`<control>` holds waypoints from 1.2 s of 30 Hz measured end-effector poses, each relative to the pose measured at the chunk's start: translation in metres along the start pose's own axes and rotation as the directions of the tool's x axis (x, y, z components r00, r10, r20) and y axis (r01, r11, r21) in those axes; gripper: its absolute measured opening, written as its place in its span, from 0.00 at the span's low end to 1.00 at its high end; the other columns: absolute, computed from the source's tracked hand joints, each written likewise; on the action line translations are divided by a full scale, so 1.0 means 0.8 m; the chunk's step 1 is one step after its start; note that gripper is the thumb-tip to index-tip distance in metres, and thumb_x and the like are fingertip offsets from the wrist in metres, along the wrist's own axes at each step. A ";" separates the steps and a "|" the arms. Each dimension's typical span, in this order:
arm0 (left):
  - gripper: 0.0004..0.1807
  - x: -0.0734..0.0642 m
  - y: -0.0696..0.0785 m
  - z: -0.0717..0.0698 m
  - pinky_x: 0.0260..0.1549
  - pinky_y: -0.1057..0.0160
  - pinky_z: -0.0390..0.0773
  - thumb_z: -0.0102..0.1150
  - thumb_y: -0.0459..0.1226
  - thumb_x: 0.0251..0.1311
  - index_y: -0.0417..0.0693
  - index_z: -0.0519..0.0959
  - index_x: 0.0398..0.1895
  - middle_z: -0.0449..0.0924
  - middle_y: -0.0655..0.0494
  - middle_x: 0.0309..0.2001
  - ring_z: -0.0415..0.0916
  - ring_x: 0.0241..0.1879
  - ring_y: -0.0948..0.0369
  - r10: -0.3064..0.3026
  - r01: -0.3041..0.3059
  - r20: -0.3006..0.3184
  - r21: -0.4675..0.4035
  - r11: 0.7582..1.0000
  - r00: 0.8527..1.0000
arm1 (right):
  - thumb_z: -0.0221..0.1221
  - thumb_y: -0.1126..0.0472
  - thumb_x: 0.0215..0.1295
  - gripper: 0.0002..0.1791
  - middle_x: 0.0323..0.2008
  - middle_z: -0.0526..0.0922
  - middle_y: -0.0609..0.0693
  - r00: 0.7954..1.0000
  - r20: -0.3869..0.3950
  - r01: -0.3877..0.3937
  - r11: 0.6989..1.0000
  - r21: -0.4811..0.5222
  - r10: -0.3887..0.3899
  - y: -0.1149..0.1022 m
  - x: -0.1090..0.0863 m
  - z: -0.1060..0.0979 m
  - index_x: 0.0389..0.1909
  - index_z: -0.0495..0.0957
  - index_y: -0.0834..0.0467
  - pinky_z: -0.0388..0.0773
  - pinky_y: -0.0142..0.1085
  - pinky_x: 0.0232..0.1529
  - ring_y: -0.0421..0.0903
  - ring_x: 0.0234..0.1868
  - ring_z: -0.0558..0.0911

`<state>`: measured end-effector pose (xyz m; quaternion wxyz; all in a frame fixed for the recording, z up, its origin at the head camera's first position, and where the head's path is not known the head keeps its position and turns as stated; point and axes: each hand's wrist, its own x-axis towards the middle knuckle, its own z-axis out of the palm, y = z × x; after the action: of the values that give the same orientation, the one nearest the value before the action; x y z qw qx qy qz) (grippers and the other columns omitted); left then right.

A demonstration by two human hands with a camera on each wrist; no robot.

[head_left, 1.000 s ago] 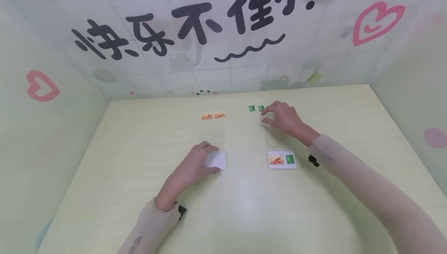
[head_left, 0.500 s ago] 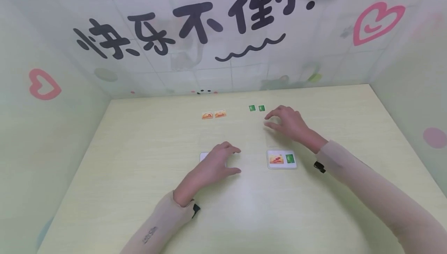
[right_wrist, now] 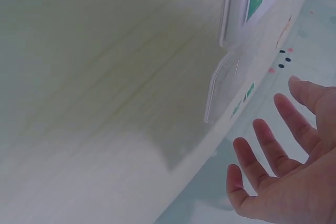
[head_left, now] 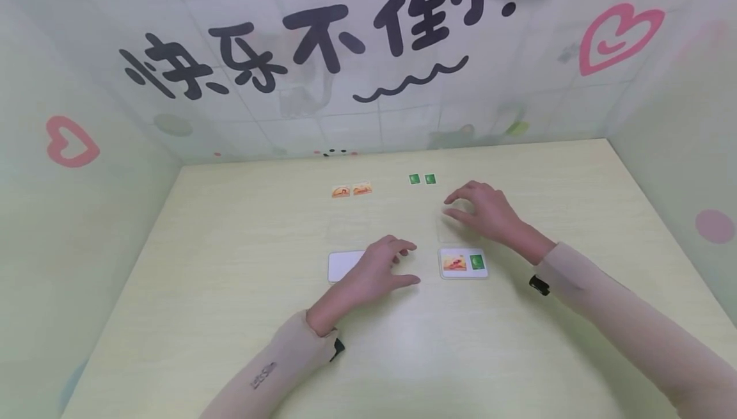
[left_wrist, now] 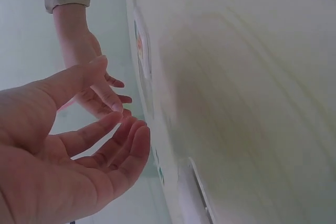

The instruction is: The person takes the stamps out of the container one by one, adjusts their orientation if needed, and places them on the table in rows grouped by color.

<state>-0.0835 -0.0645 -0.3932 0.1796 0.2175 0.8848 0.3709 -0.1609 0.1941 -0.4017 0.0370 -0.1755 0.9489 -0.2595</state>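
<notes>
My left hand (head_left: 371, 268) hovers over the right part of a blank white card (head_left: 344, 267) in a clear case, thumb and fingers apart and holding nothing. In the left wrist view that hand (left_wrist: 79, 161) shows its loosely bent fingers. Right of it lies a second cased card (head_left: 471, 273) bearing an orange stamp (head_left: 455, 263) and a green stamp (head_left: 476, 262). My right hand (head_left: 486, 214), also holding nothing, is above a clear plastic cover (head_left: 446, 233) behind the second card. The right wrist view shows this hand (right_wrist: 294, 166) with fingers spread, plus the clear cover (right_wrist: 220, 85).
Two loose orange stamps, one on the left (head_left: 341, 192) and one on the right (head_left: 362, 189), lie farther back. Two green stamps, left (head_left: 414, 179) and right (head_left: 430, 179), lie nearby. Another faint clear cover (head_left: 345, 230) is behind the blank card. Walls enclose the table (head_left: 201, 278).
My left hand has moved right, showing more of the blank card's left side. My right hand has drawn right and slightly nearer, away from the loose green stamps. The stamps and cards stay put.
</notes>
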 end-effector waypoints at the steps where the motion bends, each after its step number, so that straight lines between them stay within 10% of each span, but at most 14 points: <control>1: 0.29 0.001 0.000 0.002 0.51 0.57 0.80 0.75 0.36 0.63 0.37 0.79 0.65 0.80 0.45 0.53 0.78 0.49 0.52 -0.005 0.005 -0.005 -0.013 1.000 1.000 | 0.66 0.56 0.73 0.15 0.58 0.84 0.64 1.000 -0.003 0.002 1.000 0.002 -0.002 0.000 -0.001 0.000 0.53 0.88 0.59 0.72 0.67 0.60 0.65 0.62 0.79; 36: 0.30 0.042 0.015 0.050 0.38 0.65 0.72 0.79 0.39 0.58 0.40 0.81 0.63 0.79 0.54 0.39 0.72 0.38 0.60 -0.118 0.116 -0.083 -0.032 0.993 0.990 | 0.68 0.60 0.71 0.12 0.54 0.85 0.62 0.999 0.003 0.045 0.994 0.104 -0.046 0.003 -0.065 -0.003 0.51 0.88 0.60 0.75 0.64 0.60 0.65 0.60 0.80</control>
<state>-0.0898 -0.0164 -0.4158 0.1663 0.1468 0.8977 0.3806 -0.1135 0.2154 -0.4018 0.0429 -0.1956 0.9298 -0.3088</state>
